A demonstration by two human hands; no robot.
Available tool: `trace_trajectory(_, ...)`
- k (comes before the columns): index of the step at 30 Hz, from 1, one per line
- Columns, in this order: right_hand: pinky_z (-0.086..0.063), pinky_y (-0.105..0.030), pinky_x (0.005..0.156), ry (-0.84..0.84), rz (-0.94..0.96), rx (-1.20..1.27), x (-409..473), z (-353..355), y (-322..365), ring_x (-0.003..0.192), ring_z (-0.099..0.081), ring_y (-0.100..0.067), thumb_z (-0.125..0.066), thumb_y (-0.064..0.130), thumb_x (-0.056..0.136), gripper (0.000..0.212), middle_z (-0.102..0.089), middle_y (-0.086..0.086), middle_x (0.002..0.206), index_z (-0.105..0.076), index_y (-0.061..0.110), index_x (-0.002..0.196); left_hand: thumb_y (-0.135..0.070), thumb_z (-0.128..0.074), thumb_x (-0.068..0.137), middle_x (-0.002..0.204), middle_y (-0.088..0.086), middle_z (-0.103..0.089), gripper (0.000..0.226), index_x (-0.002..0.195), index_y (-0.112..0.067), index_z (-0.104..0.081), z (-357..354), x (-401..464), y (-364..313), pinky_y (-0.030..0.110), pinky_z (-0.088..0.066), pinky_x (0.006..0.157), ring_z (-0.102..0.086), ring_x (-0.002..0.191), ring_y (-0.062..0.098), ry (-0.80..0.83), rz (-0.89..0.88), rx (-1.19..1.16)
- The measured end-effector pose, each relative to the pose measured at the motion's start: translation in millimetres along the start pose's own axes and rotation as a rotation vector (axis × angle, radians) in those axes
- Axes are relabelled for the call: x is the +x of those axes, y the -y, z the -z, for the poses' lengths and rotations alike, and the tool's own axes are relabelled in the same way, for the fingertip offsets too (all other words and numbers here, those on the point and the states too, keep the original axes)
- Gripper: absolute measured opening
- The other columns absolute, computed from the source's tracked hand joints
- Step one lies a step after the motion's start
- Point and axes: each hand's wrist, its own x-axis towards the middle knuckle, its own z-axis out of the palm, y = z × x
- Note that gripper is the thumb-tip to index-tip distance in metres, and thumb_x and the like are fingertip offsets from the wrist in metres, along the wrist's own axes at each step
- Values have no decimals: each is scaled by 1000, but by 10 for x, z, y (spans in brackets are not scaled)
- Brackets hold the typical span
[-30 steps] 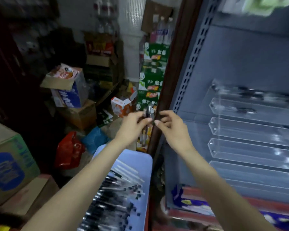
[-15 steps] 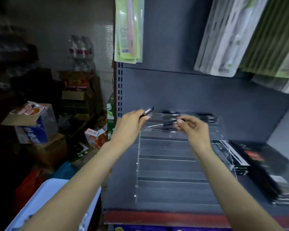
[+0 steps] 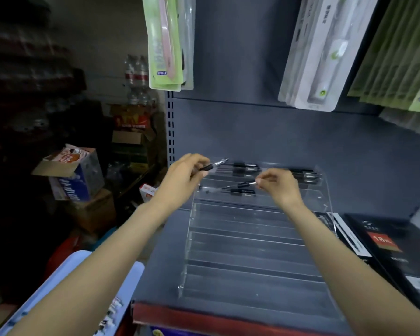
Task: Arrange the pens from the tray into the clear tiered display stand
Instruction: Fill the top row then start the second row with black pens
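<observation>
1. Your left hand [image 3: 184, 177] has its fingers curled round a black-and-silver pen [image 3: 214, 165], held over the top left corner of the clear acrylic tiered display stand [image 3: 252, 241].
2. Your right hand [image 3: 280, 186] pinches the end of a second black pen [image 3: 238, 186], slanted over the second tier.
3. More black pens [image 3: 303, 175] lie in the top tiers.
4. The pale blue plastic tray [image 3: 66, 270] sits bottom left.

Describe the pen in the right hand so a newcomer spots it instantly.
Find the clear tiered stand on the grey shelf. Near its top, the right hand pinches one end of a black pen. Unlike the pens lying flat in the tiers, it is tilted.
</observation>
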Motion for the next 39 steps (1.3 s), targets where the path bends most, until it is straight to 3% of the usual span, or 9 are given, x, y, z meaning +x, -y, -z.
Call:
trace_trajectory(5,-35,5,58,105,1,-250,54,-40,-4,78,-56,-8,-70,9,82,6,-65,1,81,-75,6,85,-15,-62,88,97,-1,-63,16,104,-16,-67,27,89,37,10,-39,72,-53,83,5,2,7,-2)
trace_trajectory(10,-34,-12,72,189,-73,-310,94,-73,41,86,-54,-7,-65,9,86,11,-65,1,86,-74,6,93,-1,-54,90,100,1,-57,33,117,-14,-65,-63,117,69,6,-33,79,-55,90,12,93,-44,3)
trace_trajectory(14,-37,-17,80,210,-33,-334,71,-53,27,89,-54,-7,-61,12,90,15,-64,3,92,-72,9,98,-8,-59,89,104,1,-61,27,115,-14,-66,-109,154,65,8,-39,85,-58,91,9,137,-20,-20)
trace_trajectory(17,-46,-21,78,115,27,-67,8,-5,21,83,-60,-11,-59,15,91,12,-67,-1,91,-70,12,94,-11,-62,88,101,0,-64,21,109,-12,-68,-137,180,26,9,-41,84,-59,89,6,169,-8,-68)
trace_trajectory(20,-54,-15,70,183,45,247,-76,14,89,69,-64,-6,-58,13,92,11,-68,-3,81,-68,17,91,-12,-63,87,100,-1,-67,19,105,-14,-69,-198,220,-20,11,-45,85,-61,89,7,182,-29,-86)
trace_trajectory(25,-53,-12,65,98,53,291,-52,55,52,58,-63,-2,-59,0,88,11,-67,-6,73,-68,4,93,-14,-64,87,96,-6,-67,17,103,-16,-69,-264,243,3,6,-44,80,-61,88,4,165,-37,-95)
trace_trajectory(28,-54,-15,71,9,10,241,-25,107,-56,65,-63,-9,-60,1,88,13,-67,-3,77,-69,10,87,-11,-64,87,96,-3,-68,18,104,-14,-68,-250,228,134,17,-47,84,-61,88,7,144,17,-38)
trace_trajectory(33,-53,-31,89,-24,-21,43,-1,97,-182,79,-65,-19,-64,5,86,9,-69,-5,83,-72,9,89,-10,-62,87,108,5,-64,21,108,-11,-66,-225,164,277,14,-38,85,-57,94,9,107,59,45)
trace_trajectory(39,-38,-16,86,82,23,-260,-17,69,-93,96,-61,-12,-65,12,87,15,-70,-3,101,-73,7,99,-20,-63,87,125,6,-51,34,121,-17,-61,-291,130,334,29,-32,102,-43,121,23,116,47,177)
